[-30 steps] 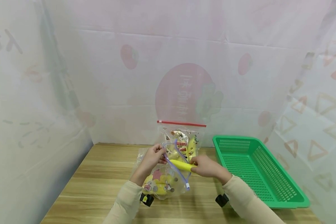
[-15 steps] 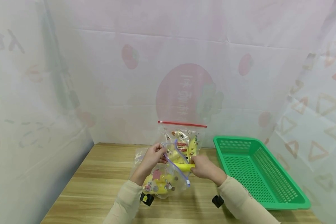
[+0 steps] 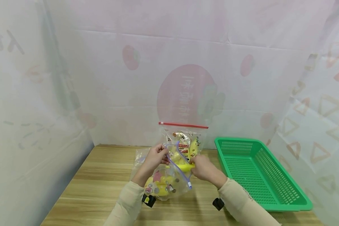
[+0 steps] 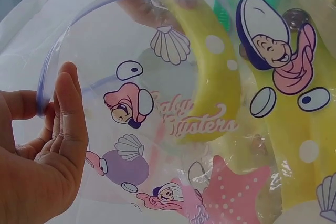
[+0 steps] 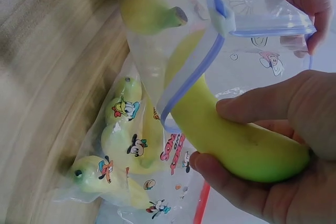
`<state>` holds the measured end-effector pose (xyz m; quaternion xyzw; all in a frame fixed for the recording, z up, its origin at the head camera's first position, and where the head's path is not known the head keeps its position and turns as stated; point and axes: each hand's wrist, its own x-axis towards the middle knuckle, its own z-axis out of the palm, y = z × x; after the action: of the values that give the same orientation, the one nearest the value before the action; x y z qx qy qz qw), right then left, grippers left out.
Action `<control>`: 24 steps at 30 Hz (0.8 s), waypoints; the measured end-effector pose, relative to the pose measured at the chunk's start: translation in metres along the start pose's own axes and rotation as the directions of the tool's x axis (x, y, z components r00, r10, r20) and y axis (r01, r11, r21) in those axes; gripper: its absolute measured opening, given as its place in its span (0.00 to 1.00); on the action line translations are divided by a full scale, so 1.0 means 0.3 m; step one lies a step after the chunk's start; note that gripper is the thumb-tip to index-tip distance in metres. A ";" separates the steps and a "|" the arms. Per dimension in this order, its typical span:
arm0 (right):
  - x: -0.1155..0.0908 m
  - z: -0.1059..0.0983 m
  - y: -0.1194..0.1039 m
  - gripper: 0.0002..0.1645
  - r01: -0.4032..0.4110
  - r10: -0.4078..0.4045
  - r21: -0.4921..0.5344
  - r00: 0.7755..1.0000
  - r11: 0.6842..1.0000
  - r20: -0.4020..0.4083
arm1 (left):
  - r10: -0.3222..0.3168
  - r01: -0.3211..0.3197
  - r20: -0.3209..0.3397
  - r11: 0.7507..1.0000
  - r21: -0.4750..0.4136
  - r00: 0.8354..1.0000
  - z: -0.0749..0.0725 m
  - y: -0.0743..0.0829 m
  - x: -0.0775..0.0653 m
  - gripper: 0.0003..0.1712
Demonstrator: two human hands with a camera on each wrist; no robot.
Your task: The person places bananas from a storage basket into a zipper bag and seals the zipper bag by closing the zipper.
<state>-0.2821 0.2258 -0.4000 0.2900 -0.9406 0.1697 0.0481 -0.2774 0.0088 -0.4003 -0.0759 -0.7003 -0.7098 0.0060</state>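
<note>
My right hand [image 3: 204,168] grips a yellow banana [image 5: 241,142] with a greenish end, thumb on one side and fingers on the other. The banana's far part is inside the open mouth of a clear zip bag [image 3: 164,196] with a purple closure and sea-creature prints. At the rim of that mouth, my left hand [image 3: 155,158] pinches the purple strip [image 4: 48,72] between thumb and fingers. Several bananas [image 3: 159,190] lie in the lower part of the bag. In the left wrist view the held banana [image 4: 212,66] shows through the printed plastic.
Behind the work, a second zip bag with a red closure [image 3: 183,125] holds several bananas and stands against the cloth backdrop [image 3: 124,94]. A green perforated basket [image 3: 291,207] stands on the wooden table [image 3: 82,194] at the right.
My right hand has moved slightly left, carrying the banana farther into the purple-zip bag. The left hand keeps its pinch on the rim, nearly still.
</note>
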 end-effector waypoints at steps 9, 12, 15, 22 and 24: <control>0.011 0.036 0.003 0.11 0.032 -0.032 -0.015 0.999 0.999 0.001 | 0.008 -0.007 -0.014 1.000 0.009 1.000 0.009 0.010 -0.005 0.07; 0.017 0.049 0.001 0.12 0.068 -0.069 0.025 0.997 0.997 0.041 | 0.002 -0.002 -0.005 1.000 0.011 1.000 0.008 0.010 -0.005 0.07; 0.024 0.054 -0.003 0.14 0.078 -0.084 0.069 0.992 0.995 0.095 | -0.007 0.007 0.011 1.000 0.013 1.000 0.006 0.014 -0.006 0.08; 0.050 0.071 -0.009 0.11 0.096 -0.108 0.116 0.989 0.989 0.101 | 0.005 -0.007 0.036 1.000 0.030 0.999 0.019 0.086 -0.050 0.07; 0.058 0.080 -0.008 0.09 0.094 -0.106 0.121 0.990 0.988 0.090 | 0.015 -0.016 0.040 0.999 0.030 0.999 0.024 0.103 -0.061 0.07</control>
<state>-0.2950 0.2064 -0.4185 0.3471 -0.9146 0.2073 -0.0059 -0.2550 0.0137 -0.3716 -0.0954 -0.7102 -0.6975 -0.0014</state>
